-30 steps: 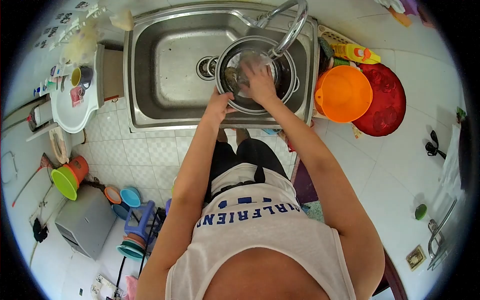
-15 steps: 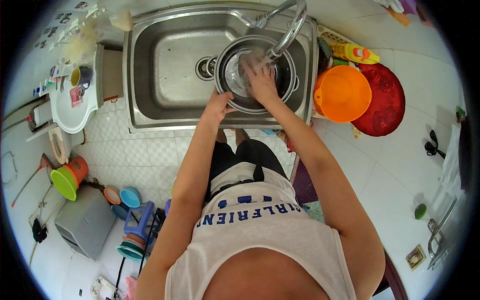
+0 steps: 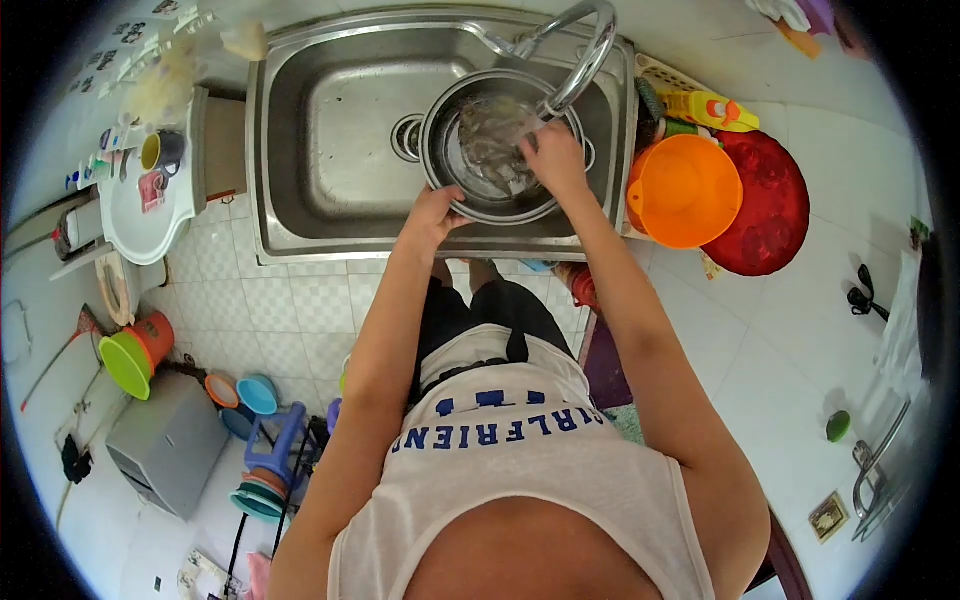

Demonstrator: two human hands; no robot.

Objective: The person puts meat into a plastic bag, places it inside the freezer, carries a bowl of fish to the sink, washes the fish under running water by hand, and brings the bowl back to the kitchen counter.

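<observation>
A round metal pot (image 3: 432,185) stands in the right part of the steel sink (image 3: 340,215), beneath the curved faucet (image 3: 590,65). Water and a greyish mass of wet pieces (image 3: 490,140) fill its middle; their kind is blurred. My left hand (image 3: 436,212) grips the pot's near left rim, thumb over the edge. Over the right side of the pot is my right hand (image 3: 556,162), fingers curled just below the faucet's mouth. Whatever those fingers may hold is too small and blurred to make out.
Right of the sink stand an orange basin (image 3: 690,190), a red round cushion-like item (image 3: 775,200) and a yellow bottle (image 3: 725,108). A white washbasin (image 3: 150,235) with a mug (image 3: 162,152) is at the left. The sink drain (image 3: 406,138) lies left of the pot.
My right hand has moved right from the pot's middle, its spread fingers now curled. The greyish pieces show more clearly. The pot has shifted slightly left, with my left hand still on its rim.
</observation>
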